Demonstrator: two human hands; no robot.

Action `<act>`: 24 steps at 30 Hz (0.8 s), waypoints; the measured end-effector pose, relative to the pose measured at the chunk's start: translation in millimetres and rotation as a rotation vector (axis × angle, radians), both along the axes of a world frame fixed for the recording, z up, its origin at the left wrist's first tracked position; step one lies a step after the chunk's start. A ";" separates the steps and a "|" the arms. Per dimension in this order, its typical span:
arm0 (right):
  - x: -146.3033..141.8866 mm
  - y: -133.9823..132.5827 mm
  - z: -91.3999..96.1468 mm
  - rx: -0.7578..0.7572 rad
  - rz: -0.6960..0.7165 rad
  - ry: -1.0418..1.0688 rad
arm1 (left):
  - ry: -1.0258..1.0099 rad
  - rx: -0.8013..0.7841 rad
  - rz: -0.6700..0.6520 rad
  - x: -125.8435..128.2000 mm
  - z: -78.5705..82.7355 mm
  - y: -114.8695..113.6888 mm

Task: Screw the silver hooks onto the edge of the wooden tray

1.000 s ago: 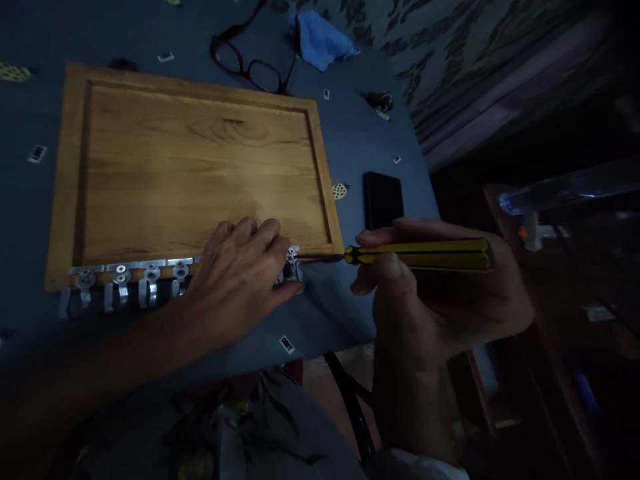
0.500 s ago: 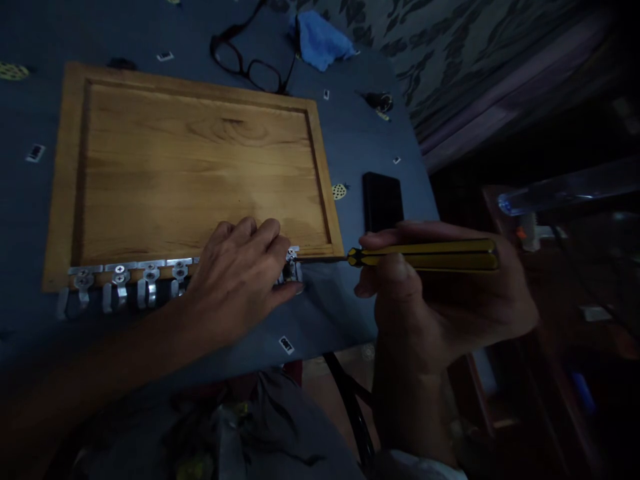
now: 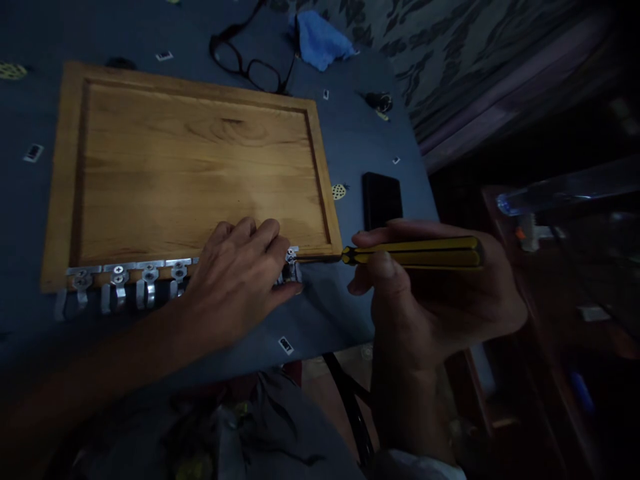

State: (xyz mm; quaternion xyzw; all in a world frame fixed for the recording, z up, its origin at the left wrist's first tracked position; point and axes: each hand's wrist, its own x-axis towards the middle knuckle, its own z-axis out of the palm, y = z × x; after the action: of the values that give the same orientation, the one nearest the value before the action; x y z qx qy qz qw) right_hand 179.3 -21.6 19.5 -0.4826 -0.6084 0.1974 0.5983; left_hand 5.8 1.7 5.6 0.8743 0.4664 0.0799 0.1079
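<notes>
A wooden board (image 3: 190,167) with a raised frame lies on a blue tabletop (image 3: 350,140). A metal strip of hooks (image 3: 130,280) runs along its near edge, held by several screws. My left hand (image 3: 240,273) rests on the strip's right part, fingers curled down over the hooks and pressing them. My right hand (image 3: 430,293) is closed round a yellow and black screwdriver (image 3: 415,253), held level. Its tip meets a screw (image 3: 291,254) at the strip's right end.
Black-framed glasses (image 3: 250,63) and a blue cloth (image 3: 320,40) lie beyond the board. A dark phone (image 3: 383,199) sits right of it, near the table's right edge. Small labels are scattered on the cloth. Dark furniture stands to the right.
The screwdriver and my right hand have drawn slightly left, toward the screw. My left hand has stayed in place on the hooks.
</notes>
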 end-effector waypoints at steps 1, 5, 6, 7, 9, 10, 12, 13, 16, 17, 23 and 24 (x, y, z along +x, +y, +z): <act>-0.1 0.3 0.3 0.002 -0.004 -0.009 | 0.000 -0.009 0.001 0.1 0.4 0.2; 0.2 2.4 -0.5 0.015 0.003 -0.032 | -0.005 -0.019 -0.002 0.2 0.6 0.1; 0.3 3.0 -1.0 0.021 0.010 -0.034 | -0.007 -0.015 -0.001 0.2 0.5 -0.1; 0.3 3.5 -1.3 0.020 0.019 -0.027 | -0.010 -0.010 0.001 0.1 0.4 -0.2; 0.0 4.3 -1.0 -0.004 0.043 0.014 | -0.009 -0.018 0.002 0.0 0.5 -0.5; -0.2 4.5 -0.3 -0.024 0.059 0.036 | -0.005 -0.028 0.004 -0.1 0.8 -0.5; -0.5 4.4 2.1 -0.065 0.085 0.055 | 0.004 -0.049 0.004 -0.3 1.4 -0.5; -0.5 4.3 3.6 -0.081 0.098 0.049 | 0.007 -0.055 0.003 -0.5 1.7 -0.6; 0.6 4.4 7.0 -0.104 0.136 0.037 | 0.004 -0.051 -0.003 -1.0 1.9 -0.8; 1.4 4.8 7.2 -0.106 0.155 0.045 | 0.001 -0.047 -0.005 -1.0 1.9 -0.9; 4.2 8.5 2.6 -0.092 0.230 0.104 | 0.006 -0.041 -0.002 -0.4 0.7 -0.2; 3.4 8.6 2.6 -0.095 0.240 0.119 | 0.004 -0.034 -0.002 -0.4 0.2 -0.2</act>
State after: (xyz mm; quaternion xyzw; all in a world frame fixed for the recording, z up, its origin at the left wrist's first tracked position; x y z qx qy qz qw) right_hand 182.7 -12.9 22.2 -0.4214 -0.6153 0.3244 0.5819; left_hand 5.4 1.5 5.8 0.8730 0.4670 0.0702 0.1221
